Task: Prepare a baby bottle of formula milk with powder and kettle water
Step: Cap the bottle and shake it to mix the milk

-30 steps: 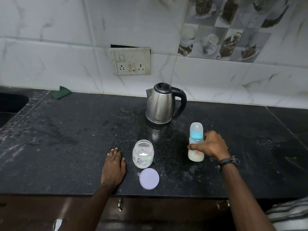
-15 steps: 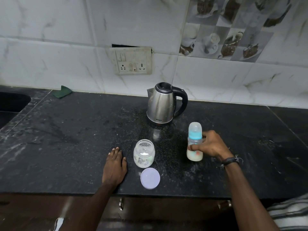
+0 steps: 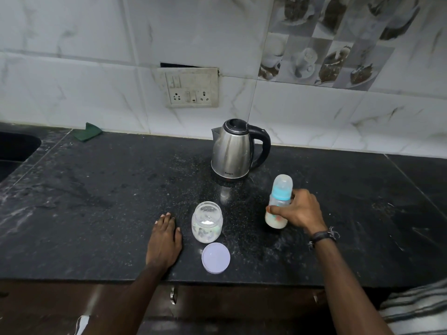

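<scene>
hands: left (image 3: 164,240) flat on counter (image 3: 72,201) | right (image 3: 300,211) grips 1 bottle (image 3: 278,201) | 1 kettle (image 3: 234,151) | 1 jar (image 3: 207,222) | 1 lid (image 3: 215,257)

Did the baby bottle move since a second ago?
No. The baby bottle stays in the same spot in front and right of the kettle, with the right hand still holding it.

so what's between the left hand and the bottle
In the head view, the open powder jar stands between the left hand, flat on the counter, and the bottle gripped by the right hand. Its lid lies just nearer.
</scene>
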Motion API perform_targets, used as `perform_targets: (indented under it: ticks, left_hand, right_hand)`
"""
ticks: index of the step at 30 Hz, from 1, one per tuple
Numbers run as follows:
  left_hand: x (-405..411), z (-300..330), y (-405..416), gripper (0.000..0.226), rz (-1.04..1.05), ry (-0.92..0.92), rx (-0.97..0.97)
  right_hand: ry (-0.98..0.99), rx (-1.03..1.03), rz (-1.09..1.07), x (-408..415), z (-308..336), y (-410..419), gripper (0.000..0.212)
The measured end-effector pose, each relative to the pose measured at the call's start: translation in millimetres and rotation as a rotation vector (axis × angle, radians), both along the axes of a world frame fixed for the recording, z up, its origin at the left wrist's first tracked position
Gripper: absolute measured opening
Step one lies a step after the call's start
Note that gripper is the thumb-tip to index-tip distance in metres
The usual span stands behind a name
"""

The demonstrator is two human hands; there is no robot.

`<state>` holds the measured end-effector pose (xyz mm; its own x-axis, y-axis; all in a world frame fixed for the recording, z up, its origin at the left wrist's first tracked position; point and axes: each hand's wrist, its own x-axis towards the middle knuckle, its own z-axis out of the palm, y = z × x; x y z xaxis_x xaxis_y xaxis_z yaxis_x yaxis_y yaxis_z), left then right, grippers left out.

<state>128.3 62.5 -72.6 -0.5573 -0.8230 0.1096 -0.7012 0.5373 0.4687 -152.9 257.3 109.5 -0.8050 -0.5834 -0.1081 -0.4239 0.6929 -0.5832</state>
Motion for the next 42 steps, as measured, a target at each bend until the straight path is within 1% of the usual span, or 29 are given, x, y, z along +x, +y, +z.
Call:
perform_targets:
  ticks: [2, 4, 5, 7, 8, 9, 12, 13, 15, 17, 19, 21, 24, 27, 28, 30, 31, 33, 34, 36, 37, 40, 42]
  left_hand:
    - [0.0, 0.5, 0.5, 0.065, -0.001, -0.004, 0.006]
    - [0.3, -0.1, -0.5, 0.064, -0.002, 0.001, -0.002]
    - [0.2, 0.0, -0.6, 0.064, -0.003, 0.003, -0.005]
    - [-0.4, -0.1, 0.2, 0.063, -0.003, 0.002, 0.003]
    - [-0.1, -0.3, 0.3, 0.062, -0.003, 0.002, 0.007]
    - [0.1, -0.3, 0.1, 0.062, -0.002, 0.006, 0.006]
    - [-0.7, 0.7, -0.5, 0.062, -0.005, 0.008, -0.002]
    - [-0.5, 0.3, -0.1, 0.062, -0.004, 0.004, -0.001]
    - [0.1, -0.4, 0.0, 0.062, -0.001, 0.005, -0.002]
    - [0.6, -1.0, -0.6, 0.062, -0.002, 0.009, -0.008]
    - [0.1, -1.5, -0.3, 0.061, -0.008, 0.007, -0.002]
    - [0.2, -2.4, -1.1, 0.062, -0.006, 0.006, 0.006]
    - [-0.2, -1.9, -1.6, 0.062, -0.007, 0.006, 0.000]
    - [0.4, -2.4, -1.5, 0.063, -0.008, 0.001, 0.006]
    - [0.6, -2.2, -1.9, 0.063, -0.007, 0.004, 0.004]
    - [0.3, -1.9, -1.8, 0.063, -0.007, 0.002, -0.003]
    - [0.4, -1.8, -1.3, 0.063, -0.008, -0.001, 0.000]
    - [1.0, -1.9, -0.7, 0.063, -0.008, 0.004, 0.006]
    - [1.5, -1.9, -0.6, 0.063, -0.007, 0.007, 0.002]
    - [1.0, -0.9, -0.1, 0.063, -0.008, 0.009, -0.004]
    - [1.3, -1.1, -0.1, 0.063, -0.010, 0.008, -0.003]
    - [0.9, -0.6, -0.5, 0.063, -0.008, 0.010, -0.003]
    - [0.9, -0.4, -0.1, 0.064, -0.008, 0.007, -0.004]
  right_hand:
    - [-0.008, 0.058, 0.033, 0.5, 1.1, 0.8, 0.051]
    - [-0.040, -0.016, 0.041, -0.5, -0.5, 1.4, 0.044]
    - [-0.029, -0.029, 0.025, -1.4, -0.5, 1.2, 0.045]
    - [0.007, 0.066, 0.007, -1.7, 1.4, 0.8, 0.055]
    - [-0.013, 0.090, 0.001, -1.2, 1.8, 0.6, 0.057]
    - [-0.035, 0.078, 0.000, -1.6, -0.4, 0.2, 0.057]
    - [-0.058, -0.057, -0.031, -2.2, -3.8, -0.7, 0.050]
    - [-0.064, -0.059, -0.013, -2.2, -2.7, -1.5, 0.047]
    - [-0.089, 0.006, 0.026, -2.0, -1.3, -1.9, 0.047]
    - [-0.002, 0.090, -0.011, -1.8, -1.1, -0.7, 0.054]
    - [0.037, 0.078, -0.026, -4.4, -1.4, 0.5, 0.053]
    - [-0.021, 0.063, 0.002, -5.8, -0.1, 1.6, 0.045]
    - [0.051, 0.119, -0.030, -6.4, 2.5, 3.7, 0.051]
    - [-0.036, 0.085, 0.010, -7.1, 3.2, 2.4, 0.046]
    - [-0.029, 0.119, 0.017, -6.3, 2.5, 2.4, 0.049]
    - [0.062, 0.159, -0.020, -4.9, 3.2, 1.9, 0.059]
    - [0.059, 0.136, -0.017, -4.6, 3.0, 1.3, 0.059]
    - [-0.028, 0.076, 0.020, -4.6, 2.9, -0.4, 0.052]
    - [-0.050, 0.086, 0.030, -4.2, 2.2, -0.5, 0.053]
    - [0.018, 0.152, 0.010, -4.2, 2.8, 0.2, 0.057]
    - [0.041, 0.146, -0.005, -3.3, 3.6, -0.1, 0.057]
    - [-0.043, 0.069, 0.023, -6.5, 2.6, 0.1, 0.052]
    - [-0.001, 0.090, -0.004, -6.5, 3.2, 1.7, 0.056]
